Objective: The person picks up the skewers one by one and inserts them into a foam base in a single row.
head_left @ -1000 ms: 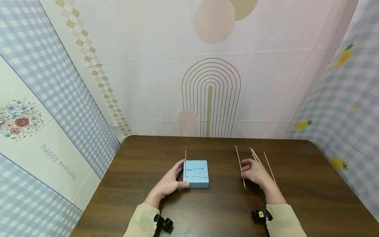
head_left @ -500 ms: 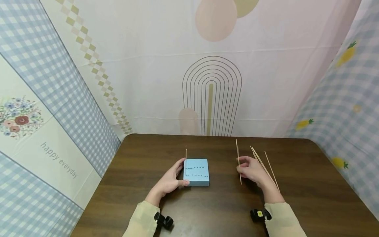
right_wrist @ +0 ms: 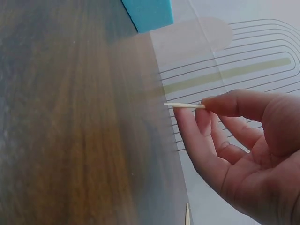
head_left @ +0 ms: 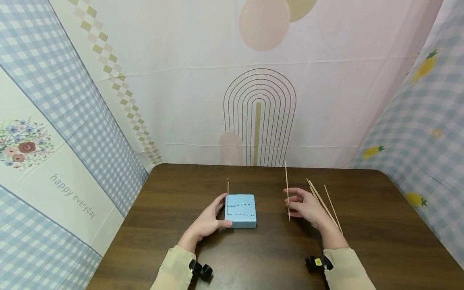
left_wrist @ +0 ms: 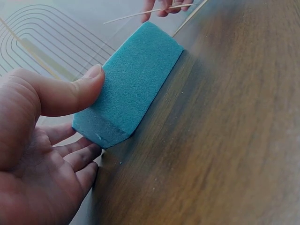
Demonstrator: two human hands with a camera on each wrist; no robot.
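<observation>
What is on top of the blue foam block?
One thin wooden stick stands toward the left, and two rows of dark marks run across. The blue foam block would hide any part sunk inside.

- To the left of the right hand (head_left: 306, 206), up to the blue block (head_left: 241, 211), the table (head_left: 272, 245) is bare, and a hand could pass there.
- The held stick (head_left: 287, 181) reaches out beyond the fingers at both ends and needs room.
- Just right of this grip, loose sticks (head_left: 317, 193) obstruct a low way.
- The left hand (head_left: 207, 221) closes the block's left side, where an upright stick (head_left: 228, 197) also rises; the opposite side is free.
- Beyond both grips, the hanging cloth (head_left: 181, 112) limits the way.
</observation>
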